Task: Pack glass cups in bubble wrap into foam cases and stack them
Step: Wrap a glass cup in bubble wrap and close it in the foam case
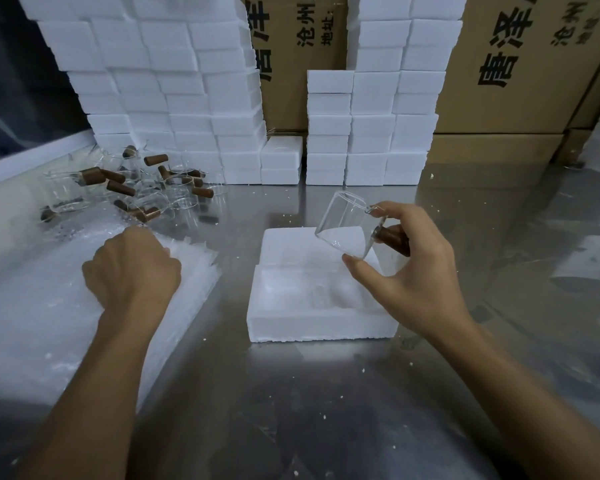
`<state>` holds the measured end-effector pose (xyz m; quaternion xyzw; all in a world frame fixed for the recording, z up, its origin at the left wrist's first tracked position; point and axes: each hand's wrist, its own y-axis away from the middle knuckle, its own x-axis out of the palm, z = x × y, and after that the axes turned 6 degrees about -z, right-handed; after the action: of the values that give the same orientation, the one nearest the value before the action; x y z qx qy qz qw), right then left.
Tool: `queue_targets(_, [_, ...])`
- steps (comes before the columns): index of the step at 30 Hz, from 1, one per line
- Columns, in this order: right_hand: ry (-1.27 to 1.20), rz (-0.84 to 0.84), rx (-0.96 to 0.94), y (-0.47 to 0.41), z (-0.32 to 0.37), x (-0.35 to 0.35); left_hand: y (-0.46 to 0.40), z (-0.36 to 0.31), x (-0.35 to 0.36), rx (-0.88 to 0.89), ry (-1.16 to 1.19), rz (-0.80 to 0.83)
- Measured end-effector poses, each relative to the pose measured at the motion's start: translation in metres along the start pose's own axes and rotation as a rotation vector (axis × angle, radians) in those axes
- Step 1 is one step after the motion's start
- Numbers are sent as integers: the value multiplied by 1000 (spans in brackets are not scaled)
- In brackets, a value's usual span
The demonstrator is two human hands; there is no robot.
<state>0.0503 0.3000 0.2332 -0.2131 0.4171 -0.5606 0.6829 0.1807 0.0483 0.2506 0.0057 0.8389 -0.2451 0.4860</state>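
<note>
Head view: a person works at a shiny metal table [326,410].
Right hand [409,271]: holds one clear glass cup with a brown wooden handle [347,226], tilted, unwrapped, above the far right corner of the open white foam case [312,323].
Left hand [132,268]: closed, knuckles up, on the pile of white bubble wrap sheets [49,323] at the table's left edge; whether it pinches a sheet I cannot tell.
Done: tall stacks of closed white foam cases [174,98] along the far edge.
Left: this cup needs wrapping, casing, stacking; a heap of loose glass cups [136,188] waits at the far left.
Around: brown cardboard cartons [520,81] behind; foam crumbs scattered.
Obstruction: nothing between cup and case.
</note>
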Motion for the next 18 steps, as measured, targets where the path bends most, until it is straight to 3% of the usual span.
queue_targets(7, [-50, -12, 45, -1, 1, -1, 7, -14, -5, 314, 360, -292])
queue_targets(12, [-71, -1, 167, -3, 0, -1, 35, -33, -11, 748, 587, -371])
queue_targets(14, [-108, 7, 240, -4, -2, -1, 44, -39, -10, 831, 582, -330])
queue_targets(18, [-251, -9, 371, -6, -5, -2, 54, -46, -8, 827, 596, -167])
